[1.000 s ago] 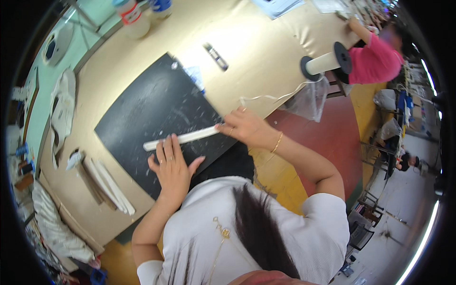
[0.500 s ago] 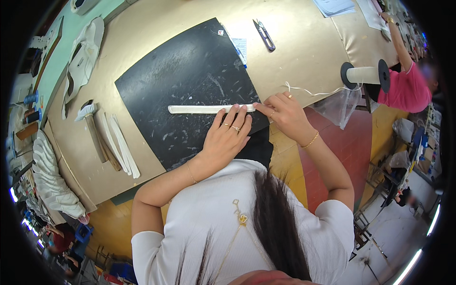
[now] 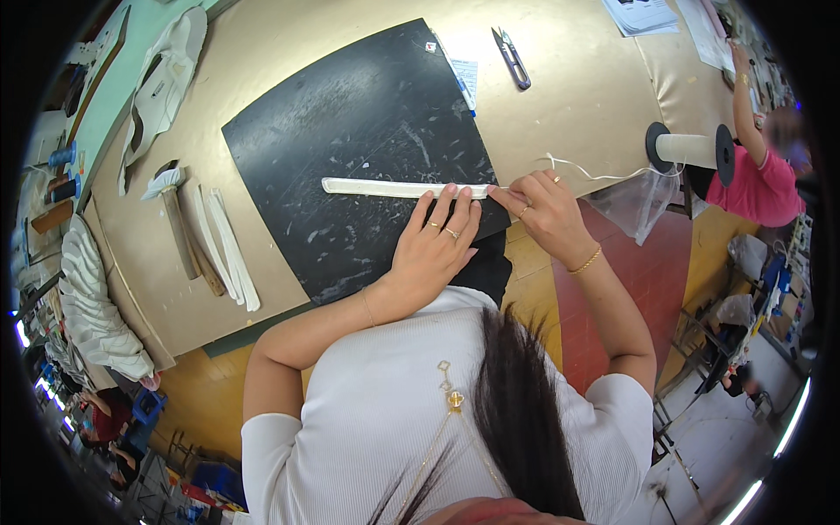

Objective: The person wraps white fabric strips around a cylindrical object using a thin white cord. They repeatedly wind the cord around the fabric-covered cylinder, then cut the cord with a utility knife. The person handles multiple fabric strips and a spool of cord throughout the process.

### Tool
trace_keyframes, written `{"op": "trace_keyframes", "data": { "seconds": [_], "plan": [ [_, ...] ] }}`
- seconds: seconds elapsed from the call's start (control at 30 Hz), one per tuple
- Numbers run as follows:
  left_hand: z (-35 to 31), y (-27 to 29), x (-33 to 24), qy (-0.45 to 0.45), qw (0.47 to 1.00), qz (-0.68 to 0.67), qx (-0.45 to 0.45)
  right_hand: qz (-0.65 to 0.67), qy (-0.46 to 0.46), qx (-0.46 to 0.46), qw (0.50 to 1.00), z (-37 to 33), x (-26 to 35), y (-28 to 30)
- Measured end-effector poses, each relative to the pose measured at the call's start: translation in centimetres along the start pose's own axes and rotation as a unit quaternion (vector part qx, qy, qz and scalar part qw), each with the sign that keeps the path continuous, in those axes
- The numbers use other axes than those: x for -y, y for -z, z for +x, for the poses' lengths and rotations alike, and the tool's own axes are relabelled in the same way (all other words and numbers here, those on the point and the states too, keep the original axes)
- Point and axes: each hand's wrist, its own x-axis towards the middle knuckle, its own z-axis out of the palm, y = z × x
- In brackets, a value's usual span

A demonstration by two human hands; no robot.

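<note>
A long, narrow white strip (image 3: 376, 188) lies across the black mat (image 3: 350, 114). My left hand (image 3: 433, 249) rests on its right part, fingers stretched out and slightly spread, pressing it from above. At the strip's right end, by the mat's edge, my right hand (image 3: 547, 214) is closed in a pinch. A narrow white tape (image 3: 604, 178) runs from this hand to a large spool (image 3: 687, 150) with black flanges. My fingers hide the spot where tape and strip meet.
Left of the mat lie a hammer (image 3: 181, 232) with a wrapped head and several white strips (image 3: 229, 254). Thread snips (image 3: 511, 59) and a pen (image 3: 462, 87) lie beyond. White cut pieces (image 3: 168, 83) sit far left. A person in pink (image 3: 754, 184) is at the right.
The whole view has shifted slightly, with the table appearing a little further right and up. Both hands keep nearly the same places on the strip.
</note>
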Motion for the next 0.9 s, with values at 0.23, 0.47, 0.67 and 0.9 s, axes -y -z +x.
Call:
{"op": "trace_keyframes", "data": {
  "seconds": [0.23, 0.47, 0.67, 0.9],
  "plan": [
    [-2.0, 1.8, 2.0, 0.031, 0.999, -0.022, 0.020, -0.011, -0.005, 0.025, 1.000, 0.2, 0.2, 0.3],
    [-2.8, 3.8, 3.3, 0.070, 0.991, -0.090, -0.075, -0.018, -0.033, -0.024, 0.999, 1.0, 1.0, 1.5],
    [1.0, 1.9, 3.9, 0.070, 0.977, -0.155, -0.131, -0.009, -0.151, -0.113, 0.982, 3.6, -2.8, 0.6],
    [2.5, 2.0, 3.3, 0.128, 0.977, -0.138, -0.103, -0.050, -0.304, -0.106, 0.945, 9.5, -8.7, -3.3]
  ]
}}
